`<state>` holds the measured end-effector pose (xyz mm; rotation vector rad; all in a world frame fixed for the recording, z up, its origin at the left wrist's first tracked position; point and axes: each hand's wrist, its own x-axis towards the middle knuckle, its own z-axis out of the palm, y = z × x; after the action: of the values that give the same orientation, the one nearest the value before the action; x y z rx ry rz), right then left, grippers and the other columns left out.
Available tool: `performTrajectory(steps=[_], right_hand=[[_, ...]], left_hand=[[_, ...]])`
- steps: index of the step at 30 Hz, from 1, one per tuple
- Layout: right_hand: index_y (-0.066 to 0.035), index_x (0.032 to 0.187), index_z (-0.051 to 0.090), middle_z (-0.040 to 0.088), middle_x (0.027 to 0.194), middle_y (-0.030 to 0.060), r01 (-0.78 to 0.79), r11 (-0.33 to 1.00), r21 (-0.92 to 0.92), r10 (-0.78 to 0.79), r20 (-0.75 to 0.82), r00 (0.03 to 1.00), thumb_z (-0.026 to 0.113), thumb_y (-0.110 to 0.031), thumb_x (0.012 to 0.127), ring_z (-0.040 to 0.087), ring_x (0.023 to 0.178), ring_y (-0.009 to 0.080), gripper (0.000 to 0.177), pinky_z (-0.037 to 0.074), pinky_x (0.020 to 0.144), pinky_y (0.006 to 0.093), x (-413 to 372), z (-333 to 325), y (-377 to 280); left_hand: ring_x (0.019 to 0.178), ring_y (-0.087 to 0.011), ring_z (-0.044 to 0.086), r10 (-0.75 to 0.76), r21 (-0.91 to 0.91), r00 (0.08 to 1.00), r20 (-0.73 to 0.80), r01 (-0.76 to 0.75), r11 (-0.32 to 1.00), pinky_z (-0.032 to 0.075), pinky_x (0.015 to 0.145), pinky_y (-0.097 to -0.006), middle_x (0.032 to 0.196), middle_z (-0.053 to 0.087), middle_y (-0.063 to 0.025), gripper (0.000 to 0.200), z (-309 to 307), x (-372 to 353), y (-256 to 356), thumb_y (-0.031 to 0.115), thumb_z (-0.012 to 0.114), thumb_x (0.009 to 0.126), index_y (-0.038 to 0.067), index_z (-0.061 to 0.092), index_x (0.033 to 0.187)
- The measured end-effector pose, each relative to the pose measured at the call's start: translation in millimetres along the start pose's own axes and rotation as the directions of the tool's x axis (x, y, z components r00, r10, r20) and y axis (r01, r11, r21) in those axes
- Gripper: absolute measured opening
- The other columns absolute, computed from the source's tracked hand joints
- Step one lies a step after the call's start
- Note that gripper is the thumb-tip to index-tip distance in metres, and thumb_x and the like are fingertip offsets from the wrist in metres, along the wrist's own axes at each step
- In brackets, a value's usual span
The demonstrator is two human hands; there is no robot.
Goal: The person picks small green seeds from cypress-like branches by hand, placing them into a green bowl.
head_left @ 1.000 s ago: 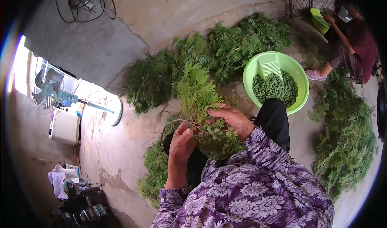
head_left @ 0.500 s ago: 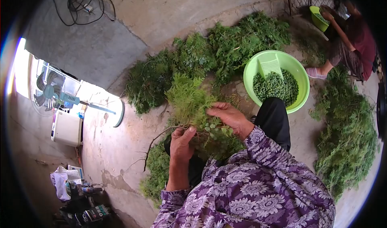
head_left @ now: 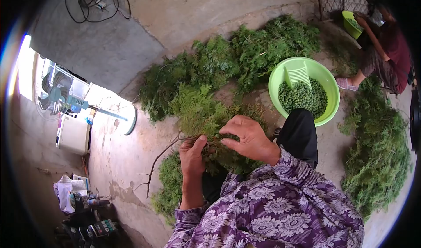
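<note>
My left hand (head_left: pixel 193 156) is closed around a leafy branch (head_left: pixel 198 112), its thumb pressed on the stem. The branch's feathery green foliage points away from me, while a bare brown stem curves out to the left. Close to the held twigs, my right hand (head_left: pixel 252 139) has its thumb and forefinger apart, and nothing shows between them. Some small green berries lie near its fingertips. Beyond my right knee stands a light green basin (head_left: pixel 335 97) with a ribbed washboard panel, partly filled with round green berries (head_left: pixel 302 97).
Cut greenery (head_left: pixel 215 62) lies in a long heap ahead, with another heap (head_left: pixel 377 151) at right and more by my left knee. At upper right a person (head_left: pixel 394 64) sits by a smaller green basin (head_left: pixel 352 25). A standing fan (head_left: pixel 55 92) is at left; cable (head_left: pixel 98 5) lies behind.
My right hand has come off the foliage, drawn slightly toward me, and its fingers have spread. My left hand keeps its hold on the branch, whose bare stem has swung down a little.
</note>
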<state>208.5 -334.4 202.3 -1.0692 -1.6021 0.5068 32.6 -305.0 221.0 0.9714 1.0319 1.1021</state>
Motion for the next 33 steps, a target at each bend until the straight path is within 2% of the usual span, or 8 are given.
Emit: performTrajectory(steps=[11,17,19,20,22,23,25,33], right_hand=[[-0.006,0.083,0.058,0.050,0.078,0.0094,0.034,0.985,-0.166,-0.016,0.103,0.995,0.065,-0.022,0.069,0.049,0.077,0.0268,0.022,0.039,0.069,0.0377,4,6,0],[-0.006,0.082,0.057,0.052,0.074,0.0123,-0.024,0.998,-0.051,0.029,0.085,0.996,0.060,-0.018,0.069,0.051,0.071,0.0293,0.018,0.041,0.066,0.0392,1,15,7],[-0.004,0.082,0.057,0.056,0.077,0.0094,-0.111,0.952,0.287,0.128,-0.042,0.991,0.058,-0.012,0.072,0.055,0.065,0.0233,0.013,0.043,0.058,0.0345,-3,24,20],[-0.004,0.082,0.057,0.056,0.077,0.0094,-0.109,0.952,0.287,0.126,-0.043,0.991,0.058,-0.012,0.072,0.055,0.065,0.0233,0.013,0.043,0.058,0.0345,-3,23,31],[-0.002,0.088,0.056,0.057,0.082,0.0054,-0.449,0.484,0.751,0.530,0.157,0.833,0.057,-0.010,0.076,0.053,0.066,0.0104,0.015,0.041,0.056,0.0262,-1,10,55],[-0.002,0.088,0.056,0.057,0.082,0.0054,-0.449,0.483,0.752,0.530,0.157,0.833,0.057,-0.010,0.076,0.053,0.066,0.0104,0.015,0.041,0.056,0.0262,1,2,55],[-0.001,0.104,0.051,0.056,0.083,0.0020,-0.508,0.212,0.835,0.629,0.281,0.725,0.052,-0.007,0.078,0.055,0.066,0.0103,0.027,0.042,0.053,0.0218,3,-11,49],[-0.003,0.119,0.045,0.058,0.092,0.0038,-0.681,0.206,0.703,0.429,0.561,0.708,0.054,-0.015,0.081,0.050,0.062,0.0061,0.041,0.040,0.051,0.0196,-16,30,72]], left_hand=[[0.066,-0.0121,0.057,-0.035,-0.054,0.997,0.075,0.039,0.998,0.047,0.055,-0.0234,0.084,0.060,-0.0039,0.022,-6,-1,-9,0.006,0.061,0.075,0.004,0.056,0.097],[0.062,-0.0121,0.057,-0.073,-0.063,0.993,0.094,0.079,0.995,0.047,0.052,-0.0245,0.078,0.060,-0.0029,0.023,-3,-1,-12,0.002,0.062,0.072,0.005,0.056,0.094],[0.057,-0.0092,0.054,-0.104,-0.087,0.994,0.033,0.106,0.991,0.045,0.049,-0.0221,0.076,0.061,-0.0027,0.020,1,-3,-9,0.001,0.063,0.072,0.004,0.059,0.092],[0.057,-0.0092,0.054,-0.102,-0.086,0.994,0.032,0.104,0.991,0.045,0.049,-0.0221,0.076,0.061,-0.0027,0.020,1,-2,-9,0.001,0.063,0.072,0.004,0.059,0.092],[0.053,-0.0114,0.054,-0.056,-0.104,0.998,0.030,0.059,0.993,0.045,0.043,-0.0241,0.070,0.058,-0.0028,0.019,1,-3,-7,0.001,0.062,0.072,0.005,0.056,0.090],[0.053,-0.0114,0.054,-0.056,-0.103,0.998,0.029,0.059,0.993,0.045,0.043,-0.0241,0.070,0.058,-0.0028,0.019,0,-3,-6,0.001,0.062,0.072,0.005,0.056,0.090],[0.052,-0.0110,0.054,-0.087,-0.073,0.996,0.034,0.089,0.993,0.045,0.043,-0.0237,0.070,0.057,-0.0025,0.018,-2,-3,-3,0.002,0.063,0.072,0.005,0.056,0.088],[0.054,-0.0092,0.056,-0.192,0.011,0.976,0.103,0.192,0.981,0.043,0.041,-0.0204,0.075,0.060,-0.0033,0.020,5,-4,1,0.004,0.064,0.072,0.005,0.057,0.090]])
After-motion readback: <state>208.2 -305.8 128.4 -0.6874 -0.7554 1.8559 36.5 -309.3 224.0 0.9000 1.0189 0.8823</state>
